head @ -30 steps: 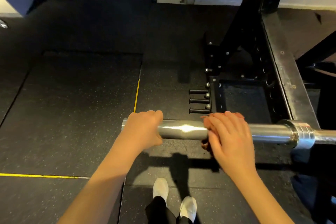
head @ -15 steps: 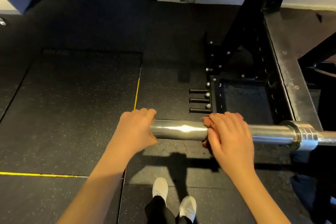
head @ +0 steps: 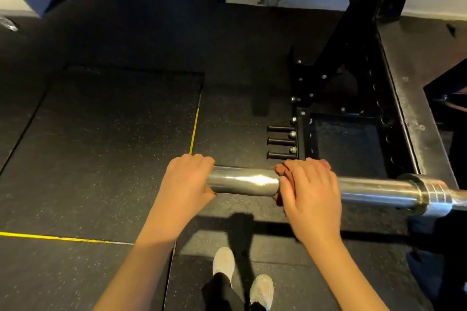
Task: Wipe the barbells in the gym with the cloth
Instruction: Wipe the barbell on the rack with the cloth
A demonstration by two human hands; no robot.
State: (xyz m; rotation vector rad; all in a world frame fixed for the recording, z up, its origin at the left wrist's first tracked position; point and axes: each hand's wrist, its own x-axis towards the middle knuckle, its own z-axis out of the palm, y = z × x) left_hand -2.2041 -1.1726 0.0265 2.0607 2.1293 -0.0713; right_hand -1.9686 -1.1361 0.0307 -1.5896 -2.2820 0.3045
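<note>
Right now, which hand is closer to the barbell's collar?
Right. The right hand, holding the reddish cloth around the barbell sleeve, is partway along it toward the collar; the left hand grips the sleeve's free end, farther from the collar.

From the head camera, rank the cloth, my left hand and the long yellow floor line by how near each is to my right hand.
1. The cloth, under the right hand on the barbell.
2. The left hand, leftward, gripping the barbell's end.
3. The yellow floor line, far left on the mat.
</note>
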